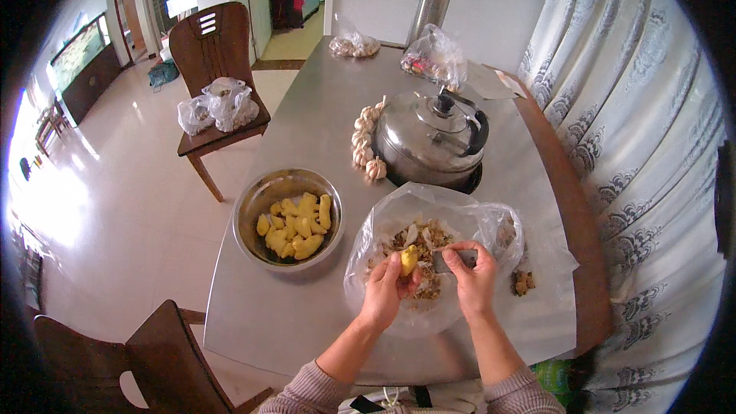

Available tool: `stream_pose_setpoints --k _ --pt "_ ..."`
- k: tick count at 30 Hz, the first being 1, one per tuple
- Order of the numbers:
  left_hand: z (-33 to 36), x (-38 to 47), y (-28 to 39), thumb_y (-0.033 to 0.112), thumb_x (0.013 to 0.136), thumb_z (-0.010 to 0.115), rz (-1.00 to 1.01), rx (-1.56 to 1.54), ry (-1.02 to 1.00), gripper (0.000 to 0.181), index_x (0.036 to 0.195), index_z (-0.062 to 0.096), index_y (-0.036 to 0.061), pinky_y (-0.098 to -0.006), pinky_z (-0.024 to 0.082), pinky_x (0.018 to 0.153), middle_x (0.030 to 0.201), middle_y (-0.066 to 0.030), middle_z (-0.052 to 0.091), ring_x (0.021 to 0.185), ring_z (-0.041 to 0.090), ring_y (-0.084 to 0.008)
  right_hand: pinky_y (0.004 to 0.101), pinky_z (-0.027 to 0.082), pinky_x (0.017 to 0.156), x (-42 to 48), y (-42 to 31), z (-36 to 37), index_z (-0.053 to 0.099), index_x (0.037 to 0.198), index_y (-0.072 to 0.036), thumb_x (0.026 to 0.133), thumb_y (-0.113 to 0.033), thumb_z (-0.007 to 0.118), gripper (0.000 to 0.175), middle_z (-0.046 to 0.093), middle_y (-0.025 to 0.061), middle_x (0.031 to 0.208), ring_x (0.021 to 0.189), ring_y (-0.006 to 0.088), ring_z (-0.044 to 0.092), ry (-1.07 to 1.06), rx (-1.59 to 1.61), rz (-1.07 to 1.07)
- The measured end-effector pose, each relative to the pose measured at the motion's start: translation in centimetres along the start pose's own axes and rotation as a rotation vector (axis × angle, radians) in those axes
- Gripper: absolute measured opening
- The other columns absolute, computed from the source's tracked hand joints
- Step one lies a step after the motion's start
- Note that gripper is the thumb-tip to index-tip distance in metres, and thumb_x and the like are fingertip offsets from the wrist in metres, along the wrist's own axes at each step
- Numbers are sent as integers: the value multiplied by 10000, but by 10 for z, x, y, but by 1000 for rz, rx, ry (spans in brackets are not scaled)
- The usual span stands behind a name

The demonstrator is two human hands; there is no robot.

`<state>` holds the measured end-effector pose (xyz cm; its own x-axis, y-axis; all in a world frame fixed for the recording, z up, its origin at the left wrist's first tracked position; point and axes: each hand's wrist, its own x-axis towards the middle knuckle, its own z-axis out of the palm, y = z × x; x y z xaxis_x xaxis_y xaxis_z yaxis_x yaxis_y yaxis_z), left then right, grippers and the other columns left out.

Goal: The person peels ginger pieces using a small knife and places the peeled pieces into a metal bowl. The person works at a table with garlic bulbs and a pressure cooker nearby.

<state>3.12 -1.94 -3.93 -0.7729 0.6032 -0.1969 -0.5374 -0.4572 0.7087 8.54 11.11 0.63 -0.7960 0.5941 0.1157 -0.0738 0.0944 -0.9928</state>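
My left hand (386,288) grips a piece of ginger (409,260) whose upper side shows yellow. In my right hand (475,276) is a flat, dark grey blade or scraper (451,261), held by its edge close to the ginger. Both hands are above an open clear plastic bag (368,241), spread on the table, with brown peelings (432,287) inside it. To the left stands a stainless steel bowl (242,241) of peeled yellow ginger pieces (293,227). A few small brown pieces (522,283) lie right of the bag.
Beyond the bag sits a large lidded metal kettle (425,138) with a black handle. Garlic bulbs (363,138) line its left side. Filled plastic bags (435,60) stand farther back on the metal-topped table (310,109). Wooden chairs (215,34) flank the left; a patterned curtain (627,126) hangs right.
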Motion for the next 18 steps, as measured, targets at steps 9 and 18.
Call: stream_pose_setpoints --k 9,18 --pt "3 -1 -2 327 992 331 44 223 -33 381 1050 542 16 -217 354 531 719 8 511 594 419 -71 258 493 737 -2 -16 3 604 858 -2 818 -91 664 115 668 99 888 844 134 616 -302 -125 -116" --pt "3 -2 7 369 973 387 -108 255 -36 365 957 551 43 -209 351 535 721 14 511 603 425 -61 253 460 653 13 -3 -9 616 834 -11 798 -186 701 198 639 42 780 713 117 574 6 -293 -115"
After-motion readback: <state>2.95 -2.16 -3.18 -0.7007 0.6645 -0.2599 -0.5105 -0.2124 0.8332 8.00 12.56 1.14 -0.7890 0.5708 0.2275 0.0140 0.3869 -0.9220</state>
